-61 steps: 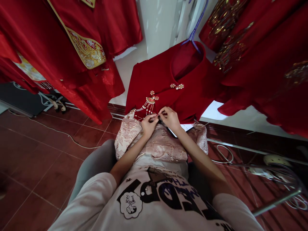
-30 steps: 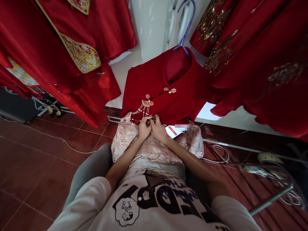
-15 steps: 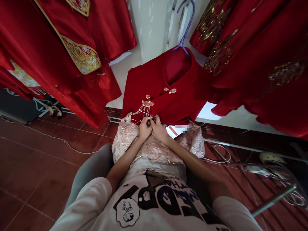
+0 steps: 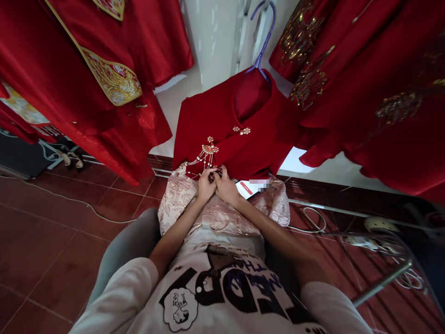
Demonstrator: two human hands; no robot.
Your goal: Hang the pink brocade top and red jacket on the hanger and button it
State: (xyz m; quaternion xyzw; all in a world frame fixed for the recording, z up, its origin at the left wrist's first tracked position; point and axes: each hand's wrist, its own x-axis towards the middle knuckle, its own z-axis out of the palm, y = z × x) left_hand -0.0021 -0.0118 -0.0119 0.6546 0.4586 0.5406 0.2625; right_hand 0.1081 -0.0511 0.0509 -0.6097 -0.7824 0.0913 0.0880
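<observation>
A red velvet garment [image 4: 208,116] on a purple hanger [image 4: 259,60] spreads before me, its lower edge over a pink brocade cloth [image 4: 229,215] on my lap. Beaded tassels hang from a fan-shaped ornament [image 4: 210,148] on its left part. My left hand [image 4: 206,184] and my right hand [image 4: 225,186] meet at the garment's lower edge, beside the tassels. Their fingers are bent and pinched together; what lies between them is too small to make out. A lit phone [image 4: 247,188] rests on the pink cloth, right of my right hand.
Red embroidered garments [image 4: 114,79] hang at the left, and more red garments [image 4: 351,93] hang at the right. A cable [image 4: 86,202] crosses the tiled floor at left. A metal rack [image 4: 382,283] and a coiled white cord [image 4: 314,222] are at lower right.
The whole view has shifted slightly, so things appear a little further left. My hands remain together at the garment's lower edge, with barely any change in the fingers.
</observation>
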